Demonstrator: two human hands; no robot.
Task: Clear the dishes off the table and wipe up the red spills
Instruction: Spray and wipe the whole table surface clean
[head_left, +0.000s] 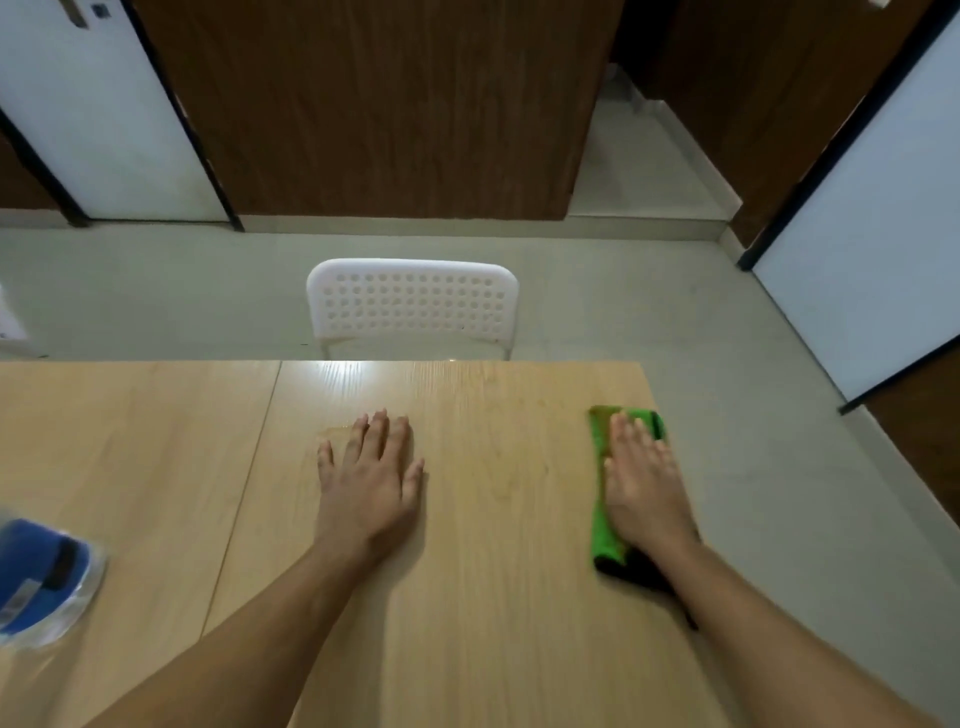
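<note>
Near the worktop's (467, 597) right edge, our right hand (641, 478) presses flat, fingers straight, on the green cloth (601, 530). Our left hand (371, 478) lies open and flat mid-surface, well apart, with bare pale wood between. Beyond the far edge stands a white perforated chair (413, 301) on grey floor. A blurred blue object (39, 577) is cut off at left.
</note>
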